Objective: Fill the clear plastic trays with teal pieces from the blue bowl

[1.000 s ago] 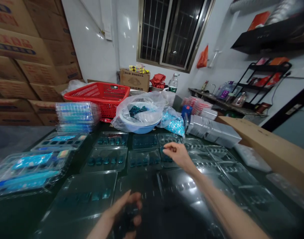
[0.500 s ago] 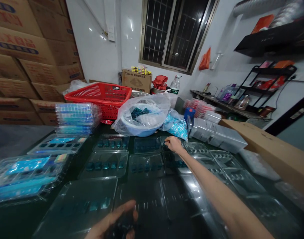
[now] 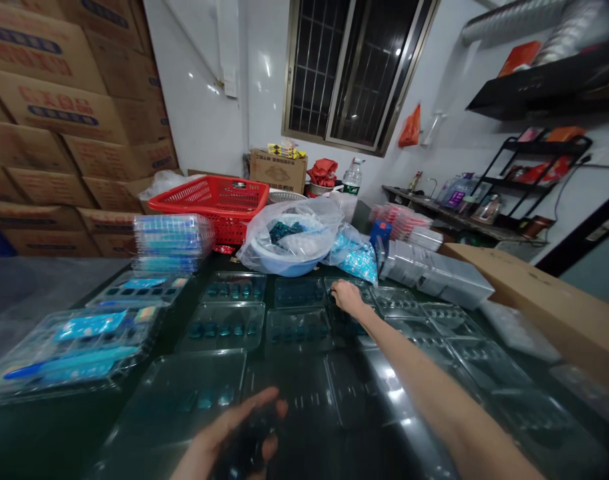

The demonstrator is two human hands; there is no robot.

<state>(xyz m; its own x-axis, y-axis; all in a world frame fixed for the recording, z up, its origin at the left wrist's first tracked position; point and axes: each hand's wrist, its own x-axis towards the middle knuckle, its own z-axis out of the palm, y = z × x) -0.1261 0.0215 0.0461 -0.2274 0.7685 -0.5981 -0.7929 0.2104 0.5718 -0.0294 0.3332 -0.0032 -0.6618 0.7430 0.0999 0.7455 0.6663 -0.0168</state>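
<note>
My left hand [image 3: 234, 427] is cupped, palm up, low in the view; dark glossy pieces lie in its curled fingers, partly lost in blur. Further out, my right hand [image 3: 346, 296] reaches down into a clear plastic tray [image 3: 367, 293] in the back row. Its fingertips are pinched together, and what they hold is hidden. Left of it lies another clear tray [image 3: 299, 293] with dark teal contents. Nearer trays, such as one tray [image 3: 222, 327], hold a row of small teal blocks [image 3: 224, 329]. My left hand is above the front trays.
Behind the trays stand a blue basin [image 3: 289, 265] lined with clear plastic, a red basket [image 3: 209, 200] and a bag of blue-white bits [image 3: 357, 257]. Filled packs [image 3: 172, 243] are stacked on the left. Clear boxes [image 3: 434, 270] and a carton [image 3: 549, 287] border the right.
The view has turned slightly left, so the left-side things appear further right. My right hand stays at the same back tray. My left hand remains cupped round the dark pieces.
</note>
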